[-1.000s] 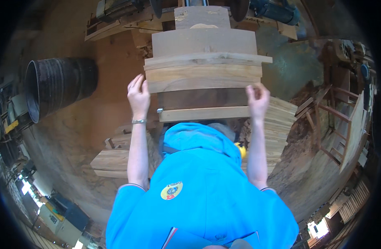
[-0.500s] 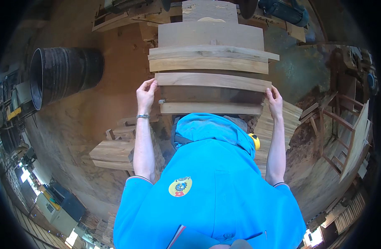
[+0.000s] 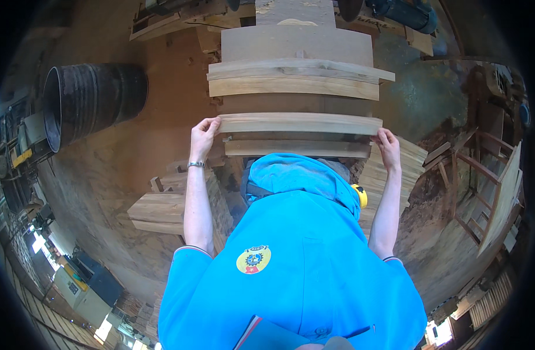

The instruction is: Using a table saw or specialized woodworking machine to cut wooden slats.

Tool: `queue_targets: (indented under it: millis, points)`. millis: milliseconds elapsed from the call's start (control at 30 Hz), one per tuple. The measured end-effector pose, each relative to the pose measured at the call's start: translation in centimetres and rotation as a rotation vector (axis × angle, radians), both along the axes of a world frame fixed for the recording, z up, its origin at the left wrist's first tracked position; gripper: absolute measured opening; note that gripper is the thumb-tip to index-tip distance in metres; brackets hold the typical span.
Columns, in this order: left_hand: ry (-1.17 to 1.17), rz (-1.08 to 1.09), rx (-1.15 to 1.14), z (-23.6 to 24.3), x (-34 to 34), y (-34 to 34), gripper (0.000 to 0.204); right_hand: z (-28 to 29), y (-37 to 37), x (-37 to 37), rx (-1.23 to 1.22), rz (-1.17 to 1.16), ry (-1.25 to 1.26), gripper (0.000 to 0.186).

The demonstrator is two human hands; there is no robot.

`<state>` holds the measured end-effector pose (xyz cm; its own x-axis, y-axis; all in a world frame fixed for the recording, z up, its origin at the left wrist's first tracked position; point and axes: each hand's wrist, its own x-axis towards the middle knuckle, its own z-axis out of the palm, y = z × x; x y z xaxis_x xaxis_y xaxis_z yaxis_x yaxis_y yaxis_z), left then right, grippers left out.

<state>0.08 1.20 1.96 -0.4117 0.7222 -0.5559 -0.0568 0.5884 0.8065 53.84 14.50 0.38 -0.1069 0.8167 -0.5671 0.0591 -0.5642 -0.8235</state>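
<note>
A long pale wooden board (image 3: 299, 123) spans the space between my hands, over the bench. My left hand (image 3: 203, 139) pinches its left end, with a metal watch on that wrist. At the other end, the fingers of my right hand (image 3: 387, 146) close on the board's corner. Nearer my body, a second board (image 3: 296, 148) lies parallel along the bench's front edge. Beyond the held piece, several boards (image 3: 294, 86) lie side by side across the brownish bench top (image 3: 296, 46).
A dark metal drum (image 3: 95, 105) lies on its side at the left. Stacked wood pieces (image 3: 156, 211) stand low on my left, and planks (image 3: 393, 175) on my right. A wooden frame (image 3: 483, 186) is farther right. Machinery with a motor (image 3: 404, 14) stands at the far side.
The held board has come slightly nearer my body and turned about its length, so a different face shows. Both hands still grip its ends.
</note>
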Motion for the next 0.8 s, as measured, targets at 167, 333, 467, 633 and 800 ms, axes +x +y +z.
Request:
queue_targets:
  millis: [167, 333, 467, 633, 800]
  points:
    - [-0.205, 0.092, -0.025, -0.3, -0.5, -2.0, 0.032, 0.2, -2.3, 0.7, -0.033, -0.067, 0.030, 0.026]
    - [-0.430, -0.026, -0.046, -0.7, -2.7, -1.1, 0.046, 0.3, -1.2, 0.9, -0.073, 0.009, 0.061, 0.029]
    - [-0.544, -0.121, -0.061, -0.9, -3.3, -0.4, 0.053, 0.4, -0.9, 0.8, -0.076, 0.061, 0.003, 0.040]
    - [-0.569, -0.184, -0.064, -0.7, -4.0, 0.2, 0.054, 0.7, 2.6, -0.1, -0.118, 0.261, -0.199, 0.052]
    - [-0.336, 0.154, 0.067, -1.7, -4.0, 4.4, 0.050, -1.2, 8.5, -3.6, 0.205, 0.126, -0.386, 0.056]
